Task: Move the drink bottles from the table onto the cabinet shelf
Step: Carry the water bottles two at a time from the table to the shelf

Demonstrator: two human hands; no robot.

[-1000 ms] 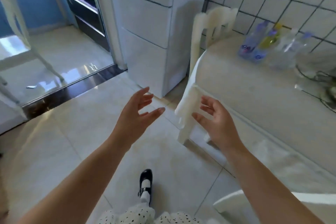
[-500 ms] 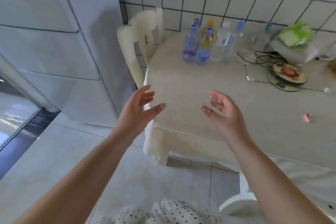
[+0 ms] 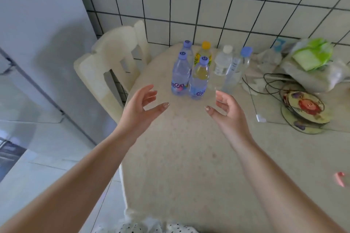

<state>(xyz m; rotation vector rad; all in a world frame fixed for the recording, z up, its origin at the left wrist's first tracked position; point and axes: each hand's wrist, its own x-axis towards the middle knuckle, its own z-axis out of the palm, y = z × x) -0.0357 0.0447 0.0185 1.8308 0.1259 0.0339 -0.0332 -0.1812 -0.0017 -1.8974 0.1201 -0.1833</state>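
Reaching with left hand and right hand, fingers spread, both empty; all six bottles sit on the table, none shelved.

Labels on the bottles

Partial purple lettering, roughly "mea", shows on the front-left bottle; the front-right bottle shows only a purple curl, unreadable.

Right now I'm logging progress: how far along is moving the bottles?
Nothing looks done: six bottles stand clustered on the table near the tiled wall, and no cabinet shelf is in view. In hand: nothing; the left hand and right hand hover open, short of them. Left: every bottle.
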